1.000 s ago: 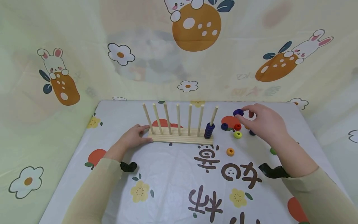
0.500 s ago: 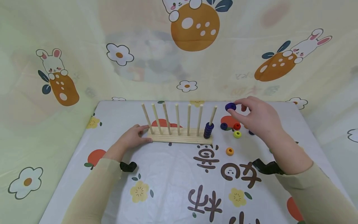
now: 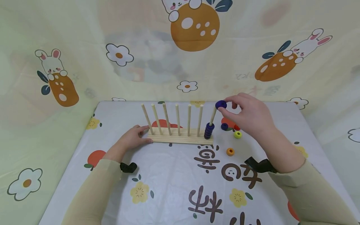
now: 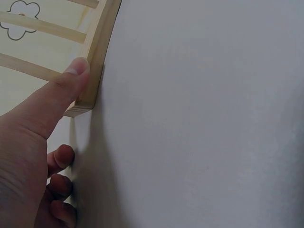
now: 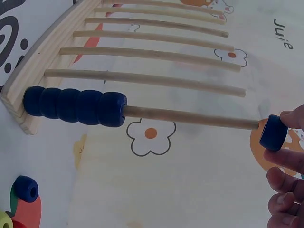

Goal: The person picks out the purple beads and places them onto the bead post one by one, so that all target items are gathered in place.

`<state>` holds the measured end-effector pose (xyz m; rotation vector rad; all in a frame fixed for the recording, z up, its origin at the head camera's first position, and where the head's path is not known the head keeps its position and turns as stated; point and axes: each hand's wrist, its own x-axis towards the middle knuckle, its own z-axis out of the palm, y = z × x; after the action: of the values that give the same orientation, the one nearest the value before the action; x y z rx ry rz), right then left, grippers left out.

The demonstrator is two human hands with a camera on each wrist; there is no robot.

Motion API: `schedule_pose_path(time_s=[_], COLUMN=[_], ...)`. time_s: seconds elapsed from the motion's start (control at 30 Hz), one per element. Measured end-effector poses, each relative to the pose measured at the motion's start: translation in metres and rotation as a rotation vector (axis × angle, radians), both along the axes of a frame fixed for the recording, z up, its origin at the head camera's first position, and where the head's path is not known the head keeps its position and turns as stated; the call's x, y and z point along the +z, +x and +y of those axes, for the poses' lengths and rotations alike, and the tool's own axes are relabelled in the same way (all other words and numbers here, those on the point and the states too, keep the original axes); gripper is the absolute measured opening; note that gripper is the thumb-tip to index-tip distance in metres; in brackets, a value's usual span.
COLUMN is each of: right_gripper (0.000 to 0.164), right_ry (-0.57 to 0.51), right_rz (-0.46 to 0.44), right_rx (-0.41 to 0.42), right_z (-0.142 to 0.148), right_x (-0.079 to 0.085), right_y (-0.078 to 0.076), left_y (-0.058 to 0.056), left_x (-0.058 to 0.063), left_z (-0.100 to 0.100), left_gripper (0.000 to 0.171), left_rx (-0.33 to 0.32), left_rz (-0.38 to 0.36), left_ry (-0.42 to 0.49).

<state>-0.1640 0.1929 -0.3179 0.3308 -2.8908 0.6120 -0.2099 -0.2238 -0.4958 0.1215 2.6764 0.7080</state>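
A wooden peg rack (image 3: 180, 139) stands on the table with a row of upright pegs. Its left end is held by my left hand (image 3: 132, 137), the thumb (image 4: 71, 78) on the front edge of the base. Several dark blue beads (image 5: 73, 105) are stacked at the foot of the rightmost peg (image 5: 190, 117); the other pegs carry none. Thumb and fingertip of my right hand (image 3: 250, 114) pinch another dark blue bead (image 5: 273, 133) at that peg's tip. In the right wrist view the peg end meets the bead's near side; whether it has entered the hole I cannot tell.
Loose beads lie right of the rack: a blue one (image 3: 224, 126), a yellow-green one (image 3: 237, 134), a partly hidden red one (image 3: 237, 127) and, nearer, an orange one (image 3: 230, 152). A patterned cloth (image 3: 157, 75) hangs behind the table.
My right hand has carried the pinched blue bead leftward and slightly up, from above the loose beads to the rightmost peg's tip. My left hand keeps its hold on the rack.
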Motion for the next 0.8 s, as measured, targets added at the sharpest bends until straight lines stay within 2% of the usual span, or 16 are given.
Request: schedule_pose_path(time_s=[0.5,0.8], right_gripper=[0.050,0.042], right_ry=[0.022,0.016], right_rz=[-0.054,-0.042], right_rx=[0.000,0.004], right_z=[-0.009,-0.015], right_x=[-0.002,-0.004], right_y=[-0.006,-0.007], left_y=[-0.001,-0.001], left_x=[0.000,0.000], left_z=[0.000,0.000], left_gripper=[0.084,0.084], left_rx=[-0.008,-0.009], left_rz=[0.013,0.007], left_ry=[-0.003,-0.002])
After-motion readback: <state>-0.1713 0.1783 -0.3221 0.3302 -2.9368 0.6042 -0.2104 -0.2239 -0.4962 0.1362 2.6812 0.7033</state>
